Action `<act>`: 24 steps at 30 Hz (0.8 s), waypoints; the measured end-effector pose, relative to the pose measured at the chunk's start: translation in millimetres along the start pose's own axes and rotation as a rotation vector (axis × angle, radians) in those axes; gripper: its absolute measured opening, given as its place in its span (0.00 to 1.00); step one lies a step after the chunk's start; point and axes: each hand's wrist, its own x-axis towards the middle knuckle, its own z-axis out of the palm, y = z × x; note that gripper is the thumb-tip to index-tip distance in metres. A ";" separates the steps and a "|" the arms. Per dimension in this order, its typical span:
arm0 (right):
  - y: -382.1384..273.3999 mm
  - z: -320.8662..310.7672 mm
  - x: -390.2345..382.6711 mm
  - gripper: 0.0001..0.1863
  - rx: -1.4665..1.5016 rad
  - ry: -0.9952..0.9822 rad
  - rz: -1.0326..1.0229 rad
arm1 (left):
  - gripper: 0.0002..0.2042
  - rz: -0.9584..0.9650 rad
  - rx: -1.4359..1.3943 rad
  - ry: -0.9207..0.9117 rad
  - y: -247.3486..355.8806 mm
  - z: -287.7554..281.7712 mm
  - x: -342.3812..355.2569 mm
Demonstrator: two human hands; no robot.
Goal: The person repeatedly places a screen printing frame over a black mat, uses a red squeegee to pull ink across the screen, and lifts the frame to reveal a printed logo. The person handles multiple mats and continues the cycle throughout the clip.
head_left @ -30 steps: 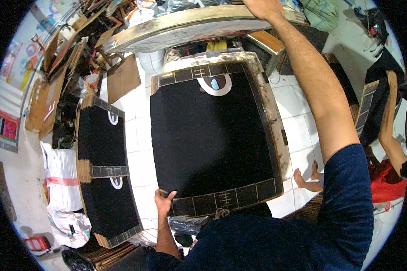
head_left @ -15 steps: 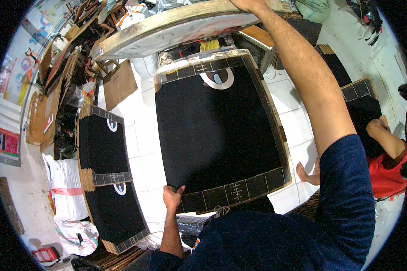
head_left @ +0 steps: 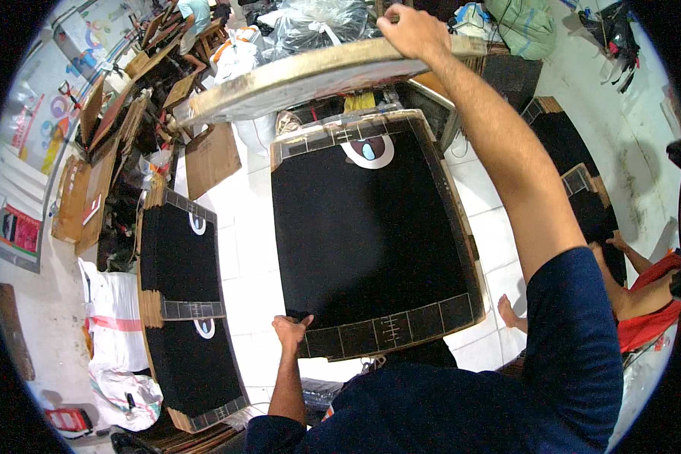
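A large board point(head_left: 412, 333) with a ruled dark border lies in front of me, with black cloth point(head_left: 363, 242) spread flat over it. Near the cloth's far edge is a printed eye shape point(head_left: 382, 159) in white, brown and light blue. My left hand point(head_left: 289, 331) is closed at the near left corner, thumb on top, pinching the cloth's edge. Beyond the board, a wide pale-edged screen frame point(head_left: 303, 72) stands tilted up. My right hand point(head_left: 418, 34) is closed at its upper edge, arm stretched forward; its exact finger contact is partly hidden.
To the left, boards with black cloth point(head_left: 181, 253) and similar eye prints stand in a row beside white sacks point(head_left: 113, 318). At right, another person's arm point(head_left: 620, 291) reaches over more cloth-covered boards point(head_left: 590, 216). Plastic-wrapped bundles point(head_left: 318, 30) lie behind the frame.
The whole view has shifted, so the board and frame sit lower in it. Both my hands keep their places on cloth and frame. The other person's arms at right have moved.
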 end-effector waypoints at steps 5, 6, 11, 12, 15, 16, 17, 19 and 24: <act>24.6 26.6 -57.8 0.20 0.136 0.056 -0.059 | 0.48 0.332 -0.362 0.289 84.6 -26.6 -12.5; 30.8 37.3 -76.8 0.18 0.189 0.101 -0.090 | 0.47 0.352 -0.677 0.166 119.0 -40.8 -10.6; 69.7 100.4 -202.7 0.11 0.221 0.186 -0.249 | 0.33 0.516 -1.615 -0.152 246.3 -76.8 -21.2; 76.8 111.7 -232.2 0.11 0.263 0.124 -0.267 | 0.34 0.488 -1.728 -0.194 252.6 -69.8 -18.4; 99.0 137.8 -296.9 0.14 0.280 -0.128 -0.272 | 0.31 -0.225 -1.579 -0.186 231.4 -28.3 -1.7; 107.7 148.9 -299.2 0.15 0.273 -0.248 -0.229 | 0.34 -0.328 -1.497 -0.226 217.1 -13.9 6.8; 117.4 160.7 -295.3 0.17 0.282 -0.206 -0.267 | 0.33 -0.251 -1.473 -0.242 201.7 -2.1 13.8; 138.4 187.6 -265.0 0.19 0.216 -0.174 -0.283 | 0.30 -0.289 -1.245 -0.232 180.4 16.2 21.0; 173.3 279.9 -128.9 0.24 0.058 -0.235 -0.341 | 0.22 0.460 0.063 0.442 180.3 54.7 -2.3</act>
